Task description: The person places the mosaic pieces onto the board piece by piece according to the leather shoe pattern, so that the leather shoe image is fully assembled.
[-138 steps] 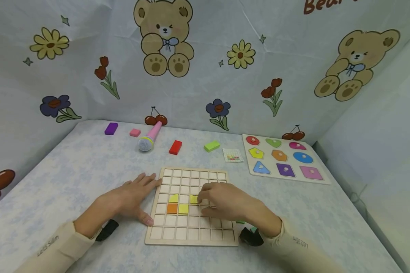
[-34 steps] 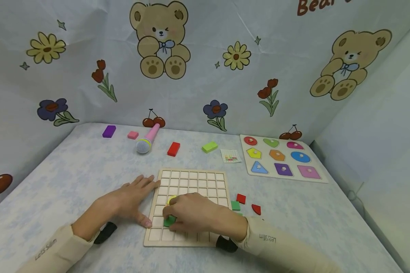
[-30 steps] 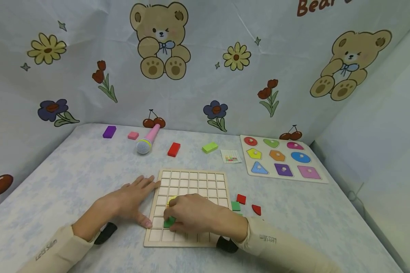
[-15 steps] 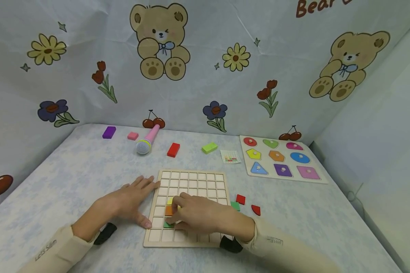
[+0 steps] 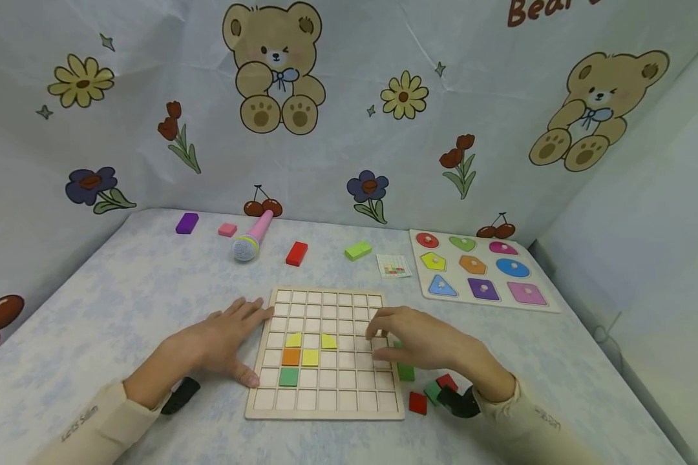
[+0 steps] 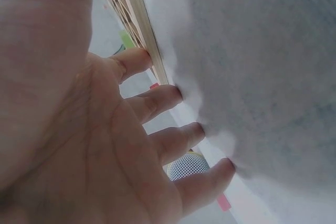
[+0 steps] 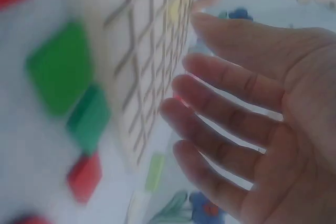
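A wooden grid board lies on the table in front of me. Yellow pieces, an orange piece and a green square sit in its lower left cells. My left hand rests flat on the table, fingertips against the board's left edge. Over the board's right edge hovers my right hand, fingers relaxed and empty. Loose green and red pieces lie just right of the board, below that hand.
A shape puzzle board lies at the back right, a small card beside it. Along the back are a purple block, pink block, toy microphone, red block and green block. Printed cloth walls enclose the table.
My right hand has let go of the green square in a lower left cell and moved right to the board's right edge. The left hand has stayed put.
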